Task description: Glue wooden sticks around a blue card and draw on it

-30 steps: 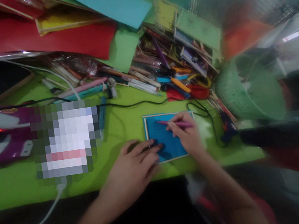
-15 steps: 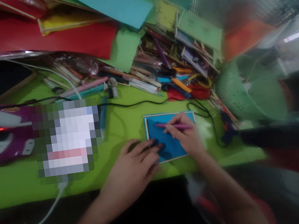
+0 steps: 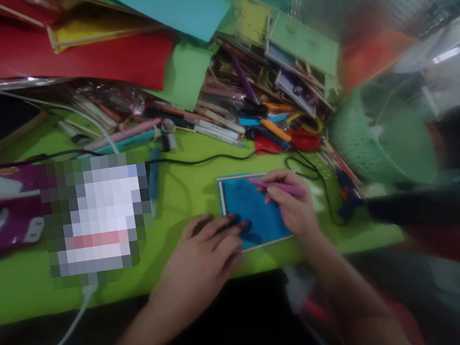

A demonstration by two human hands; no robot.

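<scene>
A small blue card (image 3: 247,207) with a pale border lies on the lime-green table (image 3: 189,184). My left hand (image 3: 205,256) rests flat on the table with its fingers spread, the fingertips pressing the card's lower left edge. My right hand (image 3: 292,203) is closed around a pink pen (image 3: 279,187), whose tip touches the card near its upper right part. A faint drawn circle shows on the card's upper area.
A black cable (image 3: 228,157) runs across the table behind the card. A heap of pens, pliers and sticks (image 3: 248,118) lies beyond it, under red, green and blue paper sheets (image 3: 110,52). A green mesh basket (image 3: 379,134) stands at the right. A purple device (image 3: 0,216) sits at the left.
My right hand and the pen have shifted to the right and slightly up on the card. My left hand stays in place on the card's edge.
</scene>
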